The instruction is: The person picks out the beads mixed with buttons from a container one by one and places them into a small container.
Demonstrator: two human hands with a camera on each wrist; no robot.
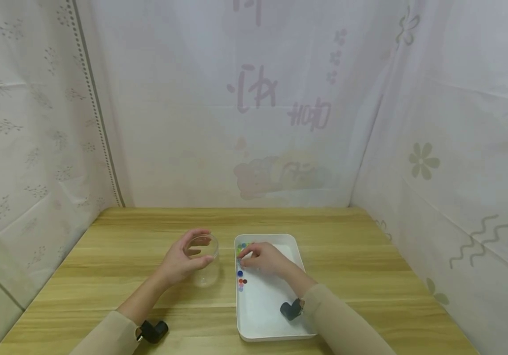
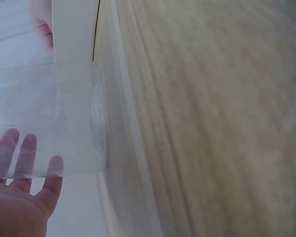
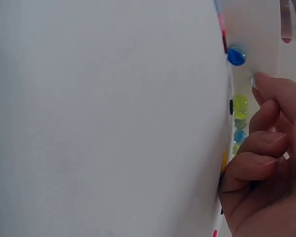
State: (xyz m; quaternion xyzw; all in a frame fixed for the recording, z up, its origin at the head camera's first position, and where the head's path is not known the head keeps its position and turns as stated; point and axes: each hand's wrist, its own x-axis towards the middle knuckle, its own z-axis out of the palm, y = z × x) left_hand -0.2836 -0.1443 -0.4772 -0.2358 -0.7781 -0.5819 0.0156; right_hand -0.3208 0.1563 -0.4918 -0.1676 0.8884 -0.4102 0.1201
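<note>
My left hand [image 1: 185,259] curls its fingers and thumb round a clear plastic cup [image 1: 204,276], near its rim. The cup stands upright left of a white tray [image 1: 267,305]; the left wrist view shows fingers through its wall [image 2: 78,118]. Over the tray's left side, my right hand [image 1: 260,257] pinches a small clear glass marble [image 3: 254,81] between thumb and forefinger, with its other fingers curled. Nearby in the tray are a dark blue marble [image 1: 240,273] and yellow-green marbles [image 3: 240,102]. The right hand partly hides the row of marbles along that wall.
Small red, dark and purple round pieces [image 1: 241,281] lie along the tray's left wall. The tray rests on a wooden table [image 1: 192,325], with patterned white cloth [image 1: 183,123] hanging behind and at both sides. A black wrist camera [image 1: 291,309] overhangs the tray.
</note>
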